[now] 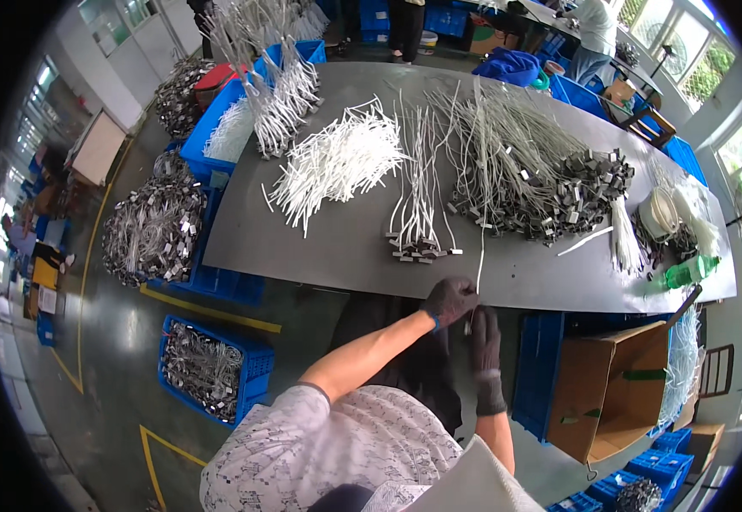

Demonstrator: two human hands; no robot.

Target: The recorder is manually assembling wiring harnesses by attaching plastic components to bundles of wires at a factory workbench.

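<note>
At the table's near edge, my left hand, in a dark glove, is closed on a thin wire with a white sleeve that runs up toward the pile. Just right of it, my right hand, also gloved, has its fingers stretched out beside the wire's lower end, where a small light end piece hangs. Ahead lies a bundle of white-sleeved wires with dark clip-like ends. A large heap of pale wires with dark and silver end pieces is to its right. Loose white sleeves are piled at left.
The grey table carries a bundle of white sleeves, a tape roll and a green bottle at right. A cardboard box stands below at right. Blue crates of wires sit on the left floor. People are farther off.
</note>
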